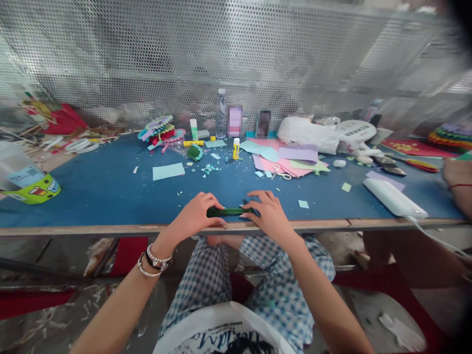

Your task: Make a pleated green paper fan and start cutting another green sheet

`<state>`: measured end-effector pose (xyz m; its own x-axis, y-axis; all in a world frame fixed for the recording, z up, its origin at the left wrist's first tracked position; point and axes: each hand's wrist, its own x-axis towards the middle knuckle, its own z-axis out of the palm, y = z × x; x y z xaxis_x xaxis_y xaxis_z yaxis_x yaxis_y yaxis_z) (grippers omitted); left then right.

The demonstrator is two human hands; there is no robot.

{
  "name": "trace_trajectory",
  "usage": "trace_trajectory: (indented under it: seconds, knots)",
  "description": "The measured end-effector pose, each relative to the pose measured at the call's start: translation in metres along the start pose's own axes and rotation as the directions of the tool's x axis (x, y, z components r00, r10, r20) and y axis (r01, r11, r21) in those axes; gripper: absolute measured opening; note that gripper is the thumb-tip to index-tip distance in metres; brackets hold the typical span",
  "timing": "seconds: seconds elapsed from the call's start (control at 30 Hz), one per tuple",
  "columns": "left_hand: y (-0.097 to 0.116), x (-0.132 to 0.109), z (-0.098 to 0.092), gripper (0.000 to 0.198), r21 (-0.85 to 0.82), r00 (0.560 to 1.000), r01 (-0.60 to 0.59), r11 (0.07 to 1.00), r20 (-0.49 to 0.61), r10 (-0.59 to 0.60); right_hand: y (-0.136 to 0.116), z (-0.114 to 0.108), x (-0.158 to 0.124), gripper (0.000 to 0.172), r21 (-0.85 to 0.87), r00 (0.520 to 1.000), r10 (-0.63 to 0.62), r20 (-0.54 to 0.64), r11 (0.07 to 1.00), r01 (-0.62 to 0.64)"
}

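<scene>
Low over the front edge of the blue table [110, 196], a narrow dark green strip of pleated paper [231, 212] stretches between my two hands. My left hand [199, 211] pinches its left end between thumb and fingers. At the other end, my right hand [267, 214] grips it with bent fingers. Fine lines run along the strip's length. Beyond my hands lie small blue paper scraps [210, 169], a green folded paper piece [194, 153] and an upright yellow glue stick [236, 148].
Scissors [282, 173] lie by stacked coloured paper [298, 153]. A white power bank [395, 197] with a cable is at the right, near another person's hand [457, 179]. A plastic container [22, 172] stands left. Behind are a water bottle [221, 113] and perforated metal screen [147, 59].
</scene>
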<state>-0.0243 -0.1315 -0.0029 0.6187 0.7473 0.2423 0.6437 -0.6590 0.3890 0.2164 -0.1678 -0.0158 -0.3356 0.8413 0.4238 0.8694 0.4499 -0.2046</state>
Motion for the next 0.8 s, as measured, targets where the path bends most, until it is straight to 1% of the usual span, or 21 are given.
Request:
trace_trajectory:
  seconds: [0.07,0.17,0.27,0.37,0.43,0.53,0.63,0.7,0.77,0.8]
  knots:
    - [-0.001,0.003,-0.002,0.03,-0.02,1.0,-0.001,1.0,-0.004,0.001,0.001,0.0,0.005,0.015,0.063,1.0,-0.023,0.003,0.998,0.023]
    - [0.002,0.006,-0.005,0.029,0.017,0.999,-0.031,0.999,-0.028,0.031,-0.002,-0.001,0.008,0.02,0.188,0.999,-0.032,0.02,0.982,0.028]
    - [0.007,0.007,-0.003,0.031,0.12,0.996,-0.062,0.991,-0.055,0.069,-0.005,-0.003,0.009,0.026,0.317,0.999,0.003,0.036,0.948,-0.014]
    - [0.009,0.008,0.003,0.03,0.244,0.992,-0.063,0.968,-0.092,0.087,-0.006,-0.006,0.008,0.027,0.368,0.998,0.033,0.048,0.929,-0.048]
    - [0.009,0.008,0.008,0.03,0.296,0.989,-0.062,0.953,-0.112,0.1,-0.007,-0.007,0.007,0.029,0.345,0.997,0.043,0.068,0.937,-0.064]
    - [0.007,0.003,0.013,0.029,0.31,0.984,-0.076,0.948,-0.131,0.122,-0.011,-0.009,0.005,0.031,0.248,0.994,0.035,0.101,0.967,-0.059]
    - [0.004,-0.005,0.014,0.026,0.275,0.979,-0.079,0.958,-0.161,0.127,-0.018,-0.011,0.003,0.029,0.15,0.995,0.002,0.101,0.989,-0.017]
    - [0.002,-0.01,0.014,0.024,0.238,0.978,-0.083,0.968,-0.167,0.125,-0.023,-0.012,0.003,0.032,0.096,0.997,-0.012,0.078,0.995,0.005]
    - [0.001,-0.014,0.014,0.024,0.207,0.978,-0.09,0.974,-0.166,0.126,-0.026,-0.012,0.002,0.032,0.068,0.996,-0.033,0.078,0.997,0.027]
    - [0.0,-0.016,0.014,0.024,0.198,0.978,-0.092,0.976,-0.167,0.126,-0.028,-0.011,0.003,0.029,0.07,0.994,-0.047,0.095,0.997,0.041]
